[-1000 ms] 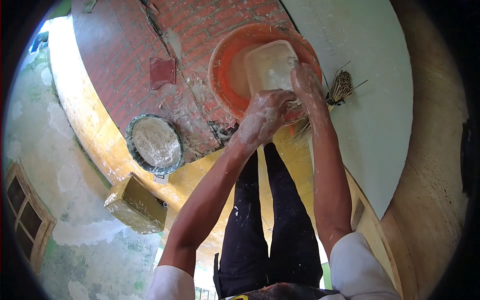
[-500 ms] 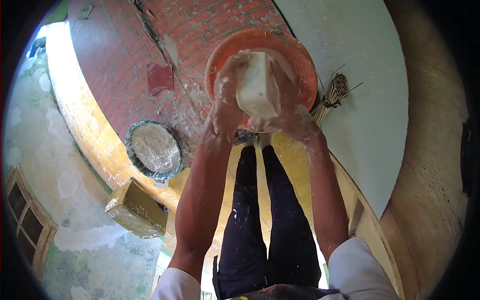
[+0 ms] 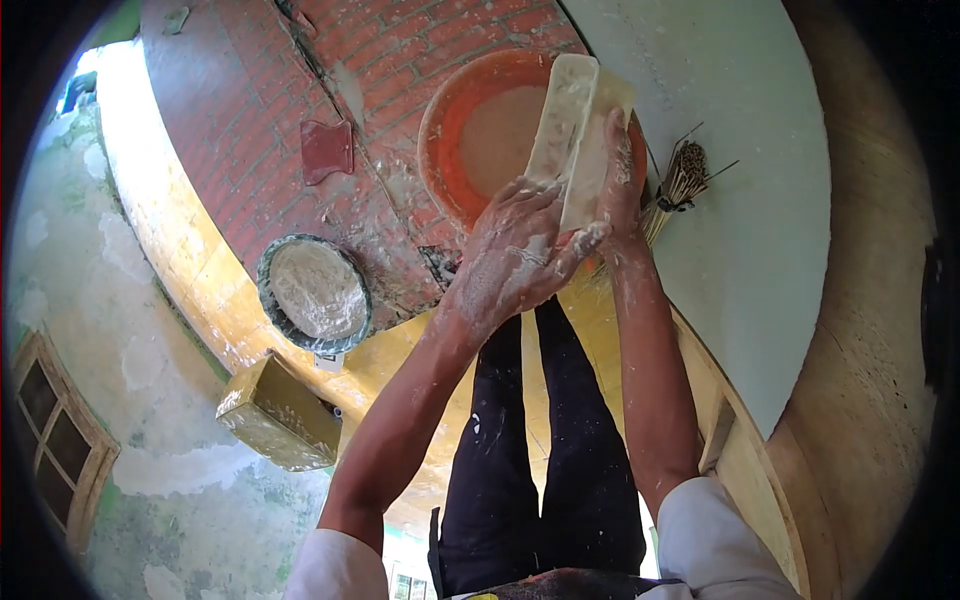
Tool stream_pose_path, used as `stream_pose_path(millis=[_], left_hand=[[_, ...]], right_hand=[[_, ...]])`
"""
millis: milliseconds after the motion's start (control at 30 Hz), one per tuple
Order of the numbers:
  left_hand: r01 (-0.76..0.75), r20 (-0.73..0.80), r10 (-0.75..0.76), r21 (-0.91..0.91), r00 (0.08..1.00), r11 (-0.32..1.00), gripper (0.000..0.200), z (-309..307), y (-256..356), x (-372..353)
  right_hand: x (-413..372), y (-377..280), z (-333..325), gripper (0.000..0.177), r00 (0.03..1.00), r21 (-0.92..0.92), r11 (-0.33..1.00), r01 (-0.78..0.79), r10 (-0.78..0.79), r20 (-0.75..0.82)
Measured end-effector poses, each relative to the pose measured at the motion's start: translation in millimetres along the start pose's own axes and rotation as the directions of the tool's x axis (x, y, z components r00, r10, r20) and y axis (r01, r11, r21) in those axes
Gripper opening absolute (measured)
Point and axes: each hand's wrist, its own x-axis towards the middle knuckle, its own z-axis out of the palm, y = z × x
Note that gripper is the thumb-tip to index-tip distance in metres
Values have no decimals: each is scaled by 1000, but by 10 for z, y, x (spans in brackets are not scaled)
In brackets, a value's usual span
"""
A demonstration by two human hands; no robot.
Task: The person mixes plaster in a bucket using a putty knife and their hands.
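Note:
An off-white, box-shaped container, wet-looking and slightly see-through, is tilted over the right side of an orange basin. Cloudy, pale brown liquid lies in the basin. My right hand grips the container along its right side, thumb and fingers up its length. My left hand is closed over its near end, fingers across the lower left and thumb pointing right. White residue coats both hands.
A dark-rimmed bucket of white paste or powder stands at left. Nearby are a dark red flat piece on the brick-patterned surface, a yellowish box and a stick bundle on the pale board.
The container has moved from above the basin's middle to its right side and turned to lean right. My left hand has shifted from its left side to its near end.

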Motion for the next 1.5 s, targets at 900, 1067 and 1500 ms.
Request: stream_pose_path(millis=[900,1067,1500], left_hand=[[-402,43,417,368,908,838,66,64,-478,-21],[-198,-138,344,600,929,775,60,-34,-636,160],[-303,-109,378,418,920,857,47,235,-694,297]], right_hand=[[-233,-339,-298,63,898,188,887,-422,382,218],[-364,-347,-146,71,893,90,899,-428,405,195],[-241,-237,-78,68,876,118,872,-475,454,163]])
